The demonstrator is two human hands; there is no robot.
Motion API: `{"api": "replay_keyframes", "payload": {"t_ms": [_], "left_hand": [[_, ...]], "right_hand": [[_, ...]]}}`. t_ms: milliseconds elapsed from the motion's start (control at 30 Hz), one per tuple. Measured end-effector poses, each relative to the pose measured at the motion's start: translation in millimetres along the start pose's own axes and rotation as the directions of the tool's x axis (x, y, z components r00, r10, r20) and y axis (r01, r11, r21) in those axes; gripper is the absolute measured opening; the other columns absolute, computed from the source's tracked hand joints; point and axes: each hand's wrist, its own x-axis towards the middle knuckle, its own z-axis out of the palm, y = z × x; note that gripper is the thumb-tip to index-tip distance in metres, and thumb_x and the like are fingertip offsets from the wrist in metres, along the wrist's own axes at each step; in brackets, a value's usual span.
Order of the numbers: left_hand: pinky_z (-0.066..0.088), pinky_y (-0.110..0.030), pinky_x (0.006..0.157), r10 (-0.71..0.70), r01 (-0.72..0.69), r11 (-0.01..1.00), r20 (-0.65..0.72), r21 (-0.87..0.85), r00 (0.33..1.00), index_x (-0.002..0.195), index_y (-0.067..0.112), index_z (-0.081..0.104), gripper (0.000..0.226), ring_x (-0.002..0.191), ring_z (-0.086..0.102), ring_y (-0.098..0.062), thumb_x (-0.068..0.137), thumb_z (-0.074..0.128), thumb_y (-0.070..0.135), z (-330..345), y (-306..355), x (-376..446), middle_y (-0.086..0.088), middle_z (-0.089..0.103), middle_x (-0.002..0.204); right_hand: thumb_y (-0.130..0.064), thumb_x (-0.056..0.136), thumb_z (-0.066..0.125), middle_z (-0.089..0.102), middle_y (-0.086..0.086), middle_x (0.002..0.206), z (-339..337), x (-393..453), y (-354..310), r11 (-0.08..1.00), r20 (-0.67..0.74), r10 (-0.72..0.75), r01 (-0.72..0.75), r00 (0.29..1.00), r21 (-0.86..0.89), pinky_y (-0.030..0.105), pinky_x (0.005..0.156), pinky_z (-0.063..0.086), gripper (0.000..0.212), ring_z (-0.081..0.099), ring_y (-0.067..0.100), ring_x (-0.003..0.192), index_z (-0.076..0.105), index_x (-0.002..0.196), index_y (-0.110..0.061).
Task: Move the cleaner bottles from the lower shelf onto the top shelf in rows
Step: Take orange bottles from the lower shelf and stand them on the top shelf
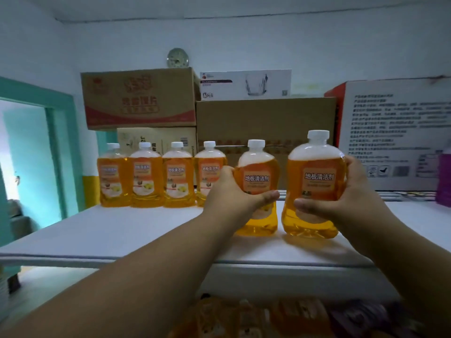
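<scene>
Shelving is roughly half filled, as far as I can judge: the top shelf (97, 230) is carrying four orange bottles (146, 176) in a row beyond and to the outside of my left hand (229, 191), backed by stacked cardboard boxes (263, 118). I am bringing two more bottles to that row now. Down beneath my forearms, blurred orange shapes on the lower shelf (244, 318) are looking like more bottles waiting, though I cannot count them.

Both arms are reaching forward and up over the shelf edge. My left hand is wrapping around the left bottle (257, 172), thumb lying across its front below the label, fingers curling behind. My right hand (346, 196) is clamping the right bottle (314, 167) the same way, thumb across the front, fingers round the far side. Both bottles are standing upright just beside each other, bases at or just above the shelf; I cannot tell whether they are touching down. A purple bottle (443, 179) is standing well beyond my right hand.
</scene>
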Motion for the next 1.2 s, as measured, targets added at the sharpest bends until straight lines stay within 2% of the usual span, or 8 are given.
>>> {"api": "replay_keyframes", "payload": {"t_ms": [133, 233, 367, 467, 633, 700, 900, 1200], "left_hand": [[0.057, -0.036, 0.081, -0.027, 0.027, 0.998, -0.009, 0.055, 1.0, 0.117, 0.033, 0.04, 0.085, 0.101, 0.062, -0.017, 0.054, 0.085, 0.065, 1.0, -4.8, 10.0, 0.009, 0.06, 0.107], [0.054, -0.04, 0.09, -0.008, 0.013, 0.987, -0.031, 0.159, 0.999, 0.13, 0.031, 0.032, 0.098, 0.114, 0.058, -0.022, 0.056, 0.084, 0.066, -10.4, -3.9, 11.5, 0.002, 0.055, 0.125], [0.045, -0.028, 0.089, 0.379, -0.37, 0.89, 0.022, 0.267, 0.925, 0.148, 0.054, 0.001, 0.117, 0.126, 0.041, -0.017, 0.067, 0.086, 0.052, -31.5, -6.5, 3.3, 0.004, 0.024, 0.153], [0.048, -0.028, 0.089, 0.475, -0.508, 0.775, 0.184, 0.376, 0.861, 0.144, 0.064, 0.004, 0.109, 0.129, 0.044, -0.019, 0.073, 0.084, 0.043, -41.2, -9.0, 4.1, 0.008, 0.027, 0.151], [0.046, -0.035, 0.092, 0.47, -0.488, 0.705, 0.177, 0.515, 0.865, 0.143, 0.054, 0.014, 0.101, 0.125, 0.045, -0.021, 0.07, 0.084, 0.049, -38.7, -10.9, 26.4, 0.002, 0.039, 0.144], [0.04, -0.042, 0.101, 0.473, -0.46, 0.63, 0.16, 0.626, 0.866, 0.145, 0.048, 0.015, 0.1, 0.127, 0.043, -0.023, 0.07, 0.081, 0.055, -33.5, -12.6, 39.0, 0.0, 0.044, 0.14], [0.026, -0.044, 0.109, 0.49, -0.407, 0.424, 0.173, 0.809, 0.855, 0.147, 0.036, 0.017, 0.097, 0.126, 0.041, -0.026, 0.072, 0.073, 0.065, -18.7, -19.2, 74.2, -0.001, 0.05, 0.135], [0.018, -0.044, 0.116, 0.543, -0.451, 0.315, 0.232, 0.835, 0.807, 0.149, 0.033, 0.018, 0.103, 0.136, 0.036, -0.028, 0.069, 0.068, 0.074, -14.0, -26.0, 94.8, -0.002, 0.05, 0.14]], "right_hand": [[-0.049, 0.028, 0.089, 0.059, -0.016, 0.108, 4.8, -1.9, 6.0, 0.999, -0.001, 0.026, -0.026, 1.0, -0.027, 0.017, 0.062, 0.054, 0.107, 0.067, 0.0, 0.091, 0.033, 0.119, -0.058], [-0.05, 0.031, 0.09, 0.06, -0.016, 0.107, 16.0, -1.4, 6.5, 0.998, 0.031, 0.016, -0.014, 0.999, -0.056, 0.014, 0.062, 0.054, 0.108, 0.064, -0.01, 0.091, 0.031, 0.121, -0.056], [-0.038, 0.048, 0.093, 0.055, -0.018, 0.109, 26.8, -3.5, 3.4, 0.978, 0.023, -0.025, 0.029, 0.999, -0.207, 0.009, 0.063, 0.053, 0.105, 0.062, -0.013, 0.09, 0.025, 0.126, -0.054], [-0.043, 0.051, 0.093, 0.04, -0.013, 0.13, 25.5, -7.7, -0.4, 0.901, -0.019, -0.116, 0.097, 0.993, -0.422, 0.02, 0.081, 0.048, 0.124, 0.058, 0.003, 0.099, 0.01, 0.143, -0.055], [-0.047, 0.056, 0.09, 0.029, -0.015, 0.119, 27.0, -2.9, -5.7, 0.8, 0.03, -0.144, 0.134, 0.989, -0.584, 0.005, 0.061, 0.032, 0.121, 0.045, -0.008, 0.087, 0.006, 0.142, -0.058], [-0.046, 0.056, 0.091, 0.028, -0.015, 0.119, 27.0, 2.6, -3.8, 0.793, 0.021, -0.116, 0.105, 0.993, -0.6, 0.007, 0.065, 0.033, 0.121, 0.047, -0.002, 0.085, 0.007, 0.143, -0.055], [-0.052, 0.054, 0.09, 0.027, -0.011, 0.114, 28.3, 21.7, -3.1, 0.737, 0.049, -0.069, 0.084, 0.996, -0.671, 0.032, 0.084, 0.048, 0.12, 0.049, 0.014, 0.099, 0.007, 0.141, -0.051], [-0.054, 0.052, 0.09, 0.033, -0.008, 0.115, 24.2, 32.4, 6.8, 0.741, 0.065, -0.072, 0.097, 0.995, -0.665, 0.033, 0.083, 0.05, 0.119, 0.053, 0.016, 0.098, 0.009, 0.14, -0.05]]}}
